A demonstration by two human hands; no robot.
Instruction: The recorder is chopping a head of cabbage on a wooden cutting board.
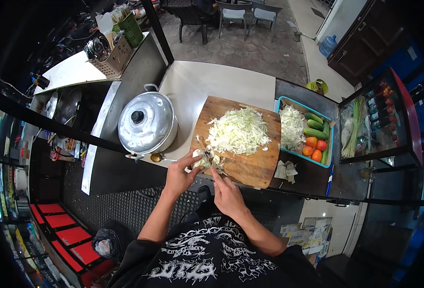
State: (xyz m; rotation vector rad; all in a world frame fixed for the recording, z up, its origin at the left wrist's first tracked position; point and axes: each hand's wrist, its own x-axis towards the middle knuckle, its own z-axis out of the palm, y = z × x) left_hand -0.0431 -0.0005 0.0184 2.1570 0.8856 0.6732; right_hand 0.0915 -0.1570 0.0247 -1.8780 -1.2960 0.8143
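Observation:
My left hand [181, 172] pinches a pale piece of cabbage [200, 160] over the near left corner of a wooden cutting board [246, 171]. Close beside it, my right hand [230, 196] grips a knife, its blade partly visible against the cabbage and its handle hidden in my fingers. Small cabbage scraps [217, 161] lie under and around the blade. A large heap of shredded cabbage [239, 130] covers the middle of the board.
A lidded aluminium pot [150, 115] and a spoon [158, 157] are at left. At right, a turquoise-rimmed tray [302, 162] holds shredded cabbage, cucumbers and tomatoes. Near it lie cabbage offcuts [286, 170] and a blue-handled tool [330, 180]. A glass case [377, 118] stands farther right.

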